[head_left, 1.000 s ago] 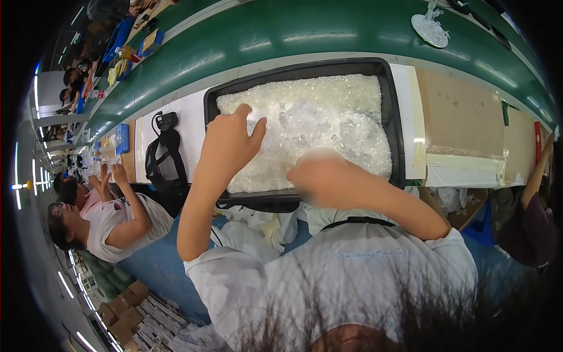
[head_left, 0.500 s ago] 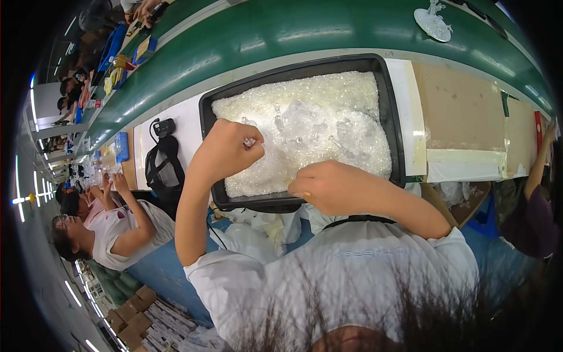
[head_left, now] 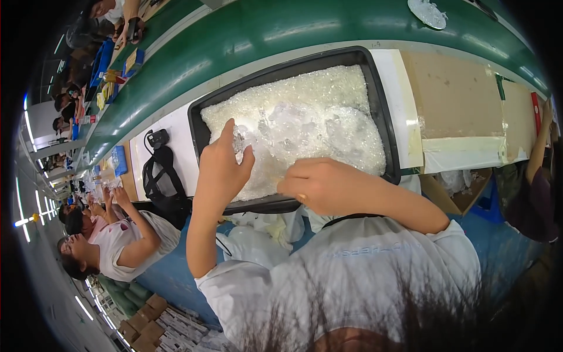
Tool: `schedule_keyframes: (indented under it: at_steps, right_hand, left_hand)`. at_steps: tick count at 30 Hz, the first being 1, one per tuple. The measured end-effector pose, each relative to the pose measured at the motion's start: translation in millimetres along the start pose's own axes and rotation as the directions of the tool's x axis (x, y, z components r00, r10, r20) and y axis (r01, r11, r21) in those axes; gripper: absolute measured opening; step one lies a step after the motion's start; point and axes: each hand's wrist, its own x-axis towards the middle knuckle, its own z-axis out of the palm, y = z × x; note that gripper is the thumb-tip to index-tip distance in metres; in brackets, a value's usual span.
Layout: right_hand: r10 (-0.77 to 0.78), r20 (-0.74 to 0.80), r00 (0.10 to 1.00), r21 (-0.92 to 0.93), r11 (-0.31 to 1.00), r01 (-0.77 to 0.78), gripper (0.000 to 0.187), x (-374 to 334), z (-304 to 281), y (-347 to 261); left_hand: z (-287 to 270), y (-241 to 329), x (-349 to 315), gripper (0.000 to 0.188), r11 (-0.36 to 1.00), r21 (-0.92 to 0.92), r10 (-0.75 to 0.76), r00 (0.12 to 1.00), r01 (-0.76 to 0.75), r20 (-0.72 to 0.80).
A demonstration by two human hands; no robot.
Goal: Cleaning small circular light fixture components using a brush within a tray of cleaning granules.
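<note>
A black rectangular tray (head_left: 384, 88) holds a bed of small clear glittering granules (head_left: 328, 85). Several clear, glassy pieces (head_left: 285, 120) lie half sunk in the granules. Over the tray's left side my left hand (head_left: 223, 167) is open, thumb and forefinger spread apart. A clear piece (head_left: 239, 139) shows just beyond that gap; whether the fingers touch it I cannot tell. At the tray's near edge my right hand (head_left: 319, 185) is closed, fingers curled down toward the granules. Its fingertips are hidden, and so is anything between them.
Left of the tray lies a black strap with a small black device (head_left: 157, 139). Brown board (head_left: 451, 97) covers the bench to the right. Beyond runs a green belt (head_left: 281, 35) bearing a white dish (head_left: 427, 13) of clear pieces. Co-workers sit at left; another person's arm (head_left: 541, 141) is at far right.
My left hand has opened from a pinch around a clear piece, its fingers now spread over the granules. My right hand stays closed by the near edge. The view has shifted slightly.
</note>
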Motion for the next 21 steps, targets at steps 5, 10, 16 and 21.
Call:
schedule_keyframes:
  at_steps: [5, 10, 16, 21]
  right_hand:
    - [0.041, 0.162, 0.986, -0.065, 0.997, -0.03, 0.02, 1, -1, 8]
    - [0.041, 0.138, 0.99, -0.012, 0.999, -0.039, 0.017, -2, -4, 1]
    - [0.038, 0.047, 0.998, -0.116, 0.993, -0.032, 0.018, -1, 4, 1]
    - [0.095, 0.259, 0.961, 0.039, 0.993, -0.109, 0.021, 4, 12, 1]
  left_hand:
    - [-13, -2, 9, 0.055, 0.99, -0.067, 0.127, 0.986, -0.12, 0.104]
    - [-32, 0, 16, 0.057, 0.998, -0.037, 0.063, 0.924, -0.052, 0.377]
    - [-43, -11, 16, 0.054, 0.979, -0.077, 0.201, 0.875, -0.187, 0.44]
    - [-50, -10, 16, 0.051, 0.943, 0.131, 0.181, 0.801, -0.307, 0.571]
